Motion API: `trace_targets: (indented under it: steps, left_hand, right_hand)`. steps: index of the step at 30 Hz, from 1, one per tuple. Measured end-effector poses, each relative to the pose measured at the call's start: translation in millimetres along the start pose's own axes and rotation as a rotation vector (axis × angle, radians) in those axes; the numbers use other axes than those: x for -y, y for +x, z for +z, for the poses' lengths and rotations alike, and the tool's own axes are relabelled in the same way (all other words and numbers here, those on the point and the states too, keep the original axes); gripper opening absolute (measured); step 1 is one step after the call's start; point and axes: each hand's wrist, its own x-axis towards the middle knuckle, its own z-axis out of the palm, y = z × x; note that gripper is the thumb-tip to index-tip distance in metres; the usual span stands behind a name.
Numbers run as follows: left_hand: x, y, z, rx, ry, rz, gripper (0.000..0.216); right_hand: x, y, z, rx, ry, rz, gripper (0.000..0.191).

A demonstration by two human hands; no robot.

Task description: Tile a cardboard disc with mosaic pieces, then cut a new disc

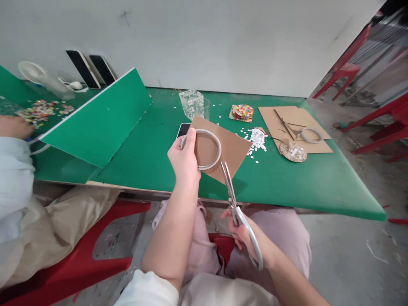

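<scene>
My left hand (186,157) pinches a square of brown cardboard (236,146) together with a roll of tape (219,148) lying flat against it, thumb on top. The cardboard is held tilted above the green table. In my right hand (244,231) is a pair of metal scissors (232,191), gripped by the handles. Their blades point up and away, slightly apart, with the tips close to the cardboard's near edge. I cannot tell whether they touch it. Part of a phone (182,130) shows behind my left hand.
On the green table (153,157) are a clear patterned cup (192,104), white chips (257,139), a colourful mosaic coaster (242,113), cardboard sheets (270,119) and a mosaic disc (293,152). A green divider board (105,114) stands left, with a co-worker's sleeve (15,170) beyond.
</scene>
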Motion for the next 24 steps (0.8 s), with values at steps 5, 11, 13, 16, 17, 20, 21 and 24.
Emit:
trace_targets:
  steps: [5,11,13,16,17,20,21,24]
  left_hand:
    - [1,-2,-1,-0.016,0.009,0.009,0.036]
    - [1,-2,-3,-0.022,0.005,0.038,0.037]
    - [1,-2,-3,-0.018,0.010,0.033,0.037]
    - [0,-2,-3,-0.012,0.011,0.027,0.036]
    - [-1,-1,-3,-0.009,0.006,0.023,0.036]
    - [-3,-1,0,-0.006,-0.011,0.013,0.036]
    - [-4,-1,1,-0.006,-0.014,0.013,0.036]
    - [-6,0,3,-0.004,-0.025,0.022,0.036]
  right_hand:
    - [-5,3,-5,0.009,-0.060,0.001,0.063]
    - [6,-1,-6,0.019,-0.120,0.020,0.058]
    - [9,-3,-8,0.037,-0.159,0.027,0.055]
    - [10,-5,-9,0.053,-0.198,0.018,0.057]
    - [11,-5,-8,0.063,-0.193,0.020,0.058]
    - [13,-3,-6,0.085,-0.178,0.040,0.062]
    - [14,-2,-5,0.075,-0.177,0.044,0.062]
    - [16,2,-3,-0.008,-0.169,0.021,0.063]
